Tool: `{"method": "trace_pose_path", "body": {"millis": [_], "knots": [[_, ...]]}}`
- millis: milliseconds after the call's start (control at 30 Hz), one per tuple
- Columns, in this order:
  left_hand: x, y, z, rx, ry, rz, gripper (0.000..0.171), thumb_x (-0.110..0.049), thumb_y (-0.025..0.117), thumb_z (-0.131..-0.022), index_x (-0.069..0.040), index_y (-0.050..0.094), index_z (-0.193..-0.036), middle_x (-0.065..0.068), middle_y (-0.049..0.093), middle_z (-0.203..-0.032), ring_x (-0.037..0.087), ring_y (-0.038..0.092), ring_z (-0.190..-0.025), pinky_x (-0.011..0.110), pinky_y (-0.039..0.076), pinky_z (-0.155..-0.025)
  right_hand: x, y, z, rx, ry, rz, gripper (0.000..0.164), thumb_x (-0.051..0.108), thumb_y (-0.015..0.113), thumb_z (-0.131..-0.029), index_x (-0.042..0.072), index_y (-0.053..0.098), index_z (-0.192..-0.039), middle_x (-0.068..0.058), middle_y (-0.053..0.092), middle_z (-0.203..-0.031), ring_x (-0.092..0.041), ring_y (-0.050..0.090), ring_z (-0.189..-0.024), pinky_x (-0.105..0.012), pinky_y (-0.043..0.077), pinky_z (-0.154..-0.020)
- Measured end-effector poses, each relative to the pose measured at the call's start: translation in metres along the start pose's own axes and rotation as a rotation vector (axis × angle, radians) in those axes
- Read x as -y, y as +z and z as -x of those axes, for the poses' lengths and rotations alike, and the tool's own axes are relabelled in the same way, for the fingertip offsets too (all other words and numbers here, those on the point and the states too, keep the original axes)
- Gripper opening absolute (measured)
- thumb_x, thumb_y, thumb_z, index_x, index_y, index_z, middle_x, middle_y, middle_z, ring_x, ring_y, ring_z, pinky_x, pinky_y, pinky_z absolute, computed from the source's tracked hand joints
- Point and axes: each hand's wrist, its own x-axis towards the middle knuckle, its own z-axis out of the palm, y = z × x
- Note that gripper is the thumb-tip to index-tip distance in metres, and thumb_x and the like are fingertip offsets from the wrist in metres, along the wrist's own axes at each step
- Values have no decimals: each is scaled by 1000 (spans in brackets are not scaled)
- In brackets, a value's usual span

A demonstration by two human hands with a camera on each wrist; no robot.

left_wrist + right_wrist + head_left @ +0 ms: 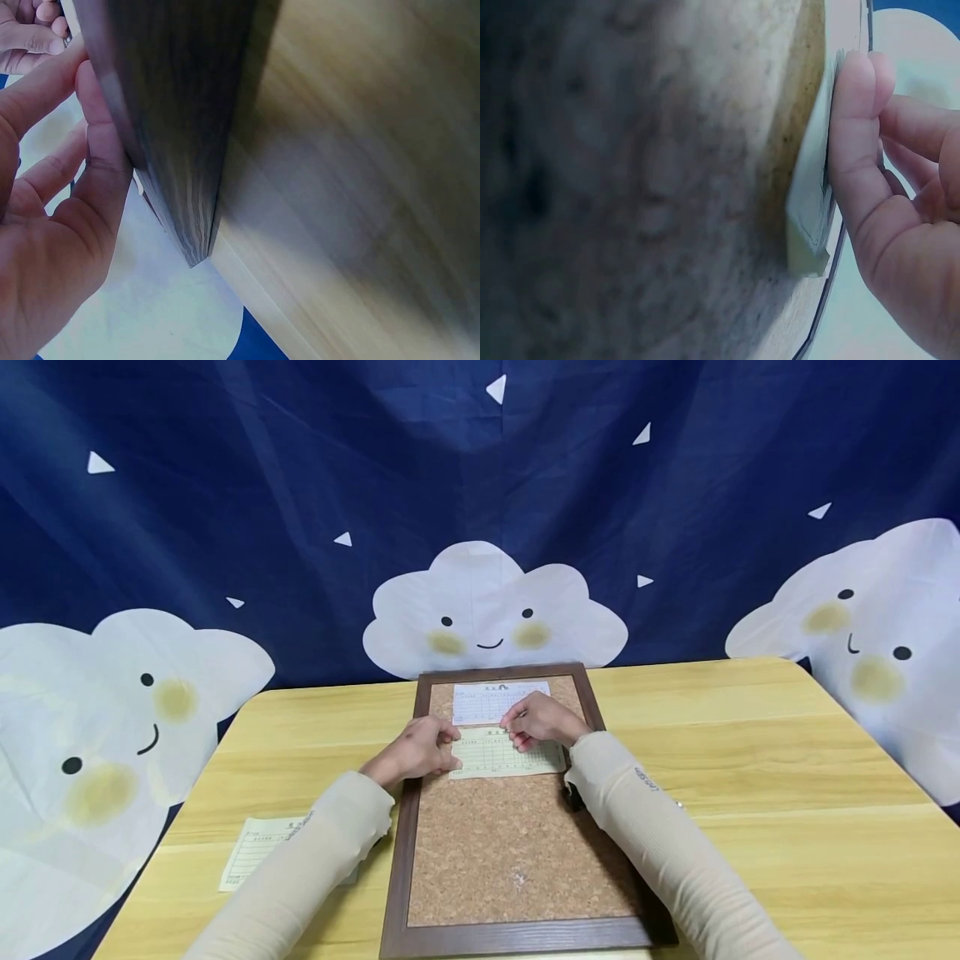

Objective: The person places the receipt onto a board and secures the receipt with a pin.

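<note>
Yellowish paper slip point(504, 753) lies flat on the cork board point(510, 843), just below a white slip point(491, 702) near the board's far edge. The left hand point(420, 750) rests with fingers laid nearly straight on the slip's left end by the board's dark wooden frame point(399, 860), gripping nothing, while the right hand point(536, 720) presses curled fingertips point(851, 112) on the slip's top edge; whether they pinch something small I cannot tell. Another slip point(255, 850) lies on the wooden table point(787, 777) left of the board, partly under the left sleeve point(300, 868).
</note>
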Motion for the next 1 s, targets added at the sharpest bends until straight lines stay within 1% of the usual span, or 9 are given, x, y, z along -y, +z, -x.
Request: {"method": "trace_pose_path", "body": {"millis": [300, 467, 633, 733, 867, 1000], "knots": [[1, 0, 1, -1, 9, -8, 42, 0, 81, -80, 2, 66, -119, 10, 55, -104, 12, 56, -58, 24, 48, -59, 1, 2, 0, -10, 1, 3, 15, -5, 56, -99, -10, 68, -106, -8, 60, -65, -12, 57, -54, -26, 57, -57], [0, 0, 1, -3, 17, -14, 40, 0, 82, -80, 3, 66, -117, 10, 54, -102, 12, 55, -58, 24, 49, -58, 1, 2, -1, -15, -2, 23, 15, -4, 56, -99, -10, 68, -105, -7, 59, -64, -11, 57, -53, -27, 57, -57], [0, 0, 0, 0, 6, -11, 41, 1, 82, -79, 2, 66, -117, 10, 55, -103, 12, 56, -59, 24, 50, -57, 2, 2, -2, -14, 10, 23, 15, -5, 55, -99, -10, 68, -105, -7, 59, -64, -11, 57, -53, -26, 57, -57], [0, -1, 0, 1, -2, -14, 42, 0, 83, -79, 2, 66, -117, 10, 56, -103, 12, 56, -63, 24, 50, -58, 3, 2, -2, -20, 19, 27, 15, -6, 55, -99, -10, 68, -104, -7, 59, -64, -11, 57, -53, -26, 56, -56], [0, 0, 0, -2, -5, -11, 42, 0, 83, -79, 2, 66, -117, 10, 56, -103, 13, 57, -62, 24, 50, -58, 3, 3, -2, -22, 19, 30, 15, -6, 54, -99, -10, 68, -104, -7, 59, -64, -10, 56, -53, -25, 56, -56], [-1, -1, 0, -5, 6, -26, 42, 0, 84, -78, 2, 66, -116, 10, 56, -103, 14, 57, -67, 26, 51, -65, 3, 2, 0, -20, 14, 29, 15, -6, 55, -99, -11, 67, -106, -7, 59, -64, -10, 57, -52, -25, 56, -56]]}}
